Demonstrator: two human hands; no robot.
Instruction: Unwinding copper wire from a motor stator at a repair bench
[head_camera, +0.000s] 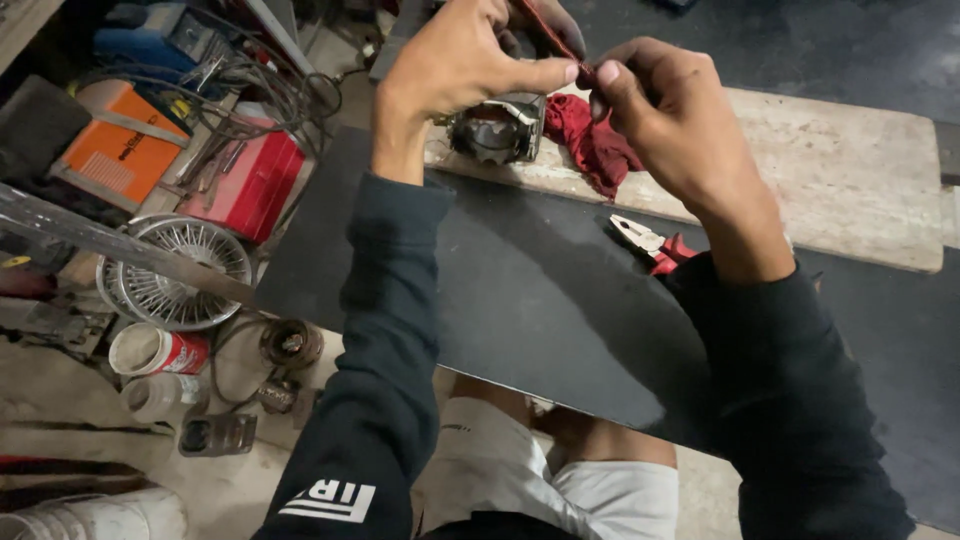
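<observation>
The hands (470, 60) (665, 110) meet at the far middle, pinching a rag (595, 140) between them; it hangs onto a plank (850, 170). A metal part (497, 128) sits on the plank just left of the rag. Pliers (648, 243) lie nearer, on a mat (520, 300). A fan guard (180, 270) and a can (155, 350) lie on the floor, far left.

Red cloth (593, 140): dark red rag, crumpled; upper strip pulled taut and pinched between both hands, remainder hanging onto the pale wooden board.
Metal part (497, 128): grey, grimy housing with a round toothed opening; sits on the board, touching the cloth.
</observation>
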